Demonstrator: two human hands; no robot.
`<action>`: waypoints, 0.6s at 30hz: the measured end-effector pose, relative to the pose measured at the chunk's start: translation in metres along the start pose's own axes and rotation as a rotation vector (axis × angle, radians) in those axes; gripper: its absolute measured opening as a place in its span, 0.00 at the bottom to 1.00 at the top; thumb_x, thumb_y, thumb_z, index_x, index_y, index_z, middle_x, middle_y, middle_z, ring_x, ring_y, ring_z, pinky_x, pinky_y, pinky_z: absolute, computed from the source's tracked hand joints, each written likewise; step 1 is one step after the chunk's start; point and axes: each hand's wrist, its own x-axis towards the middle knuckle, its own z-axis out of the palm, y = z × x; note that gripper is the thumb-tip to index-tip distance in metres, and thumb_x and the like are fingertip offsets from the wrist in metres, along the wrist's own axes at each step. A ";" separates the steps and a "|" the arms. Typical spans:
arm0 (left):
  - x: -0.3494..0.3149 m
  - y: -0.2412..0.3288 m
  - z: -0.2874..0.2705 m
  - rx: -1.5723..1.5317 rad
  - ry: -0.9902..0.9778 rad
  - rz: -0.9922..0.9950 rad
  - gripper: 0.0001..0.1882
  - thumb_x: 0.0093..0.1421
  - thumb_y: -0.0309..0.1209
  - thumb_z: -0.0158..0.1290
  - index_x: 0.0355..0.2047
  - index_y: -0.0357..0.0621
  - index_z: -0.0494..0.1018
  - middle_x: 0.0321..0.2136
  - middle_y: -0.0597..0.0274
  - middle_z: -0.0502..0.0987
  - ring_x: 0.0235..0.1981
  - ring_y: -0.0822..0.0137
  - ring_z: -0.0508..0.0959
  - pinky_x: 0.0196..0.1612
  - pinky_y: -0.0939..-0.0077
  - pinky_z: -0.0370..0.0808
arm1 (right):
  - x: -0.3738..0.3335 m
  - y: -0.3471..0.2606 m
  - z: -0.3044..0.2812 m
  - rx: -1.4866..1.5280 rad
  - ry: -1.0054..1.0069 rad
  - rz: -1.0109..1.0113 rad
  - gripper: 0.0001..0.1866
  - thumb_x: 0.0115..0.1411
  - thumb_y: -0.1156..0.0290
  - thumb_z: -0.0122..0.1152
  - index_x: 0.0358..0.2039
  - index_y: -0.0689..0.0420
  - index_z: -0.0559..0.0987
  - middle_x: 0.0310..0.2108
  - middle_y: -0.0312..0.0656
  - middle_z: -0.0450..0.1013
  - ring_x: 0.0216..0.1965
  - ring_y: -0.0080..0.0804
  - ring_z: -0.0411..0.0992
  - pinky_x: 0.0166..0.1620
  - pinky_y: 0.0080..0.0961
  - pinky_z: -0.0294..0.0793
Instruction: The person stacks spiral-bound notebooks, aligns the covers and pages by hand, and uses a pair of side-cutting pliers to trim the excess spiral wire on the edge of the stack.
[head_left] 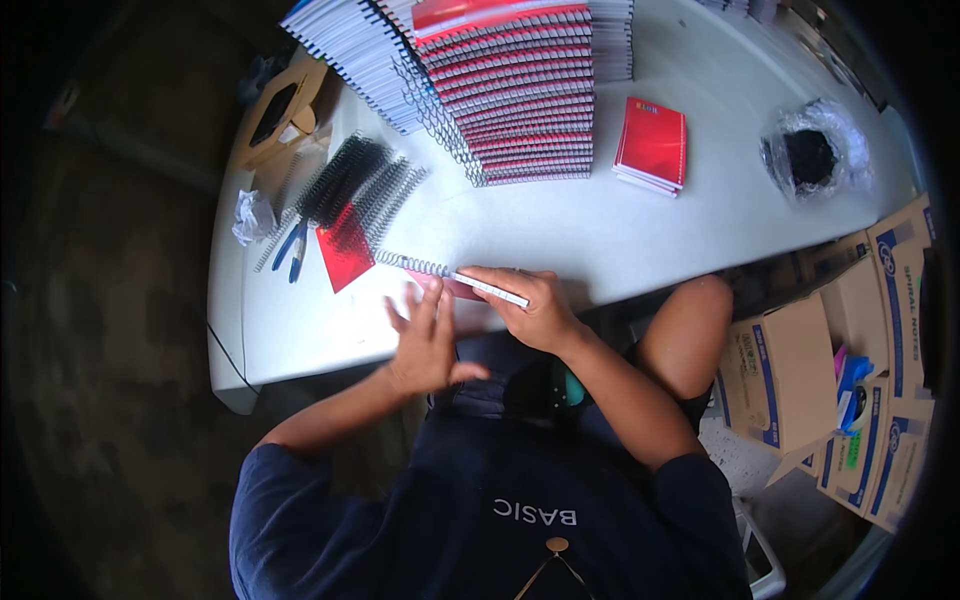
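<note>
Right grip (535, 308): closed on a thin notebook (492, 289), thumb and fingers along its white edge, at the centre of the frame over the near edge of the bench (690, 240). A spiral coil (415, 264) runs leftward from the notebook's end. Left grip (424, 345): fingers spread wide, blurred, just below the coil; contact cannot be told.

Containers: upper left, a brown cardboard tray (309, 97) with a dark flat object (272, 113) in it. Upper right, a clear plastic bag (851, 140), crumpled around a black bundle (810, 157); its make-up is unclear. Lower right, off the bench, an open cardboard box (803, 365); blue (852, 388) and pink items show at its right side, whether inside or beside it I cannot tell.

Left of my hands: loose dark coils (345, 180), overlapping a red cover (343, 264), and blue-handled pliers (296, 255).
</note>
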 end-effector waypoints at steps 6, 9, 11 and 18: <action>0.063 -0.018 -0.006 -0.154 0.257 -0.155 0.55 0.54 0.63 0.41 0.60 0.21 0.37 0.61 0.26 0.34 0.63 0.30 0.33 0.59 0.38 0.26 | -0.009 -0.009 0.004 0.024 -0.042 0.025 0.20 0.51 0.83 0.54 0.46 0.57 0.75 0.43 0.45 0.74 0.43 0.42 0.74 0.43 0.30 0.75; 0.003 -0.001 0.010 -0.147 0.133 0.108 0.59 0.49 0.70 0.40 0.60 0.22 0.43 0.56 0.15 0.40 0.59 0.22 0.38 0.56 0.29 0.34 | 0.000 -0.009 0.003 0.043 0.041 0.065 0.21 0.50 0.82 0.57 0.47 0.58 0.73 0.43 0.46 0.74 0.43 0.44 0.74 0.43 0.31 0.75; 0.051 -0.018 -0.002 -0.126 0.350 -0.049 0.59 0.50 0.70 0.39 0.60 0.23 0.43 0.58 0.20 0.40 0.61 0.26 0.38 0.57 0.32 0.33 | -0.007 -0.004 0.002 -0.024 -0.005 -0.006 0.19 0.51 0.80 0.57 0.45 0.58 0.73 0.41 0.47 0.74 0.41 0.44 0.74 0.41 0.33 0.75; 0.029 0.009 0.004 -0.226 0.138 0.271 0.57 0.51 0.69 0.37 0.60 0.24 0.44 0.60 0.24 0.38 0.60 0.23 0.36 0.58 0.32 0.35 | -0.002 -0.010 -0.005 -0.038 0.028 0.005 0.18 0.52 0.78 0.56 0.45 0.57 0.73 0.39 0.47 0.75 0.39 0.45 0.75 0.39 0.32 0.75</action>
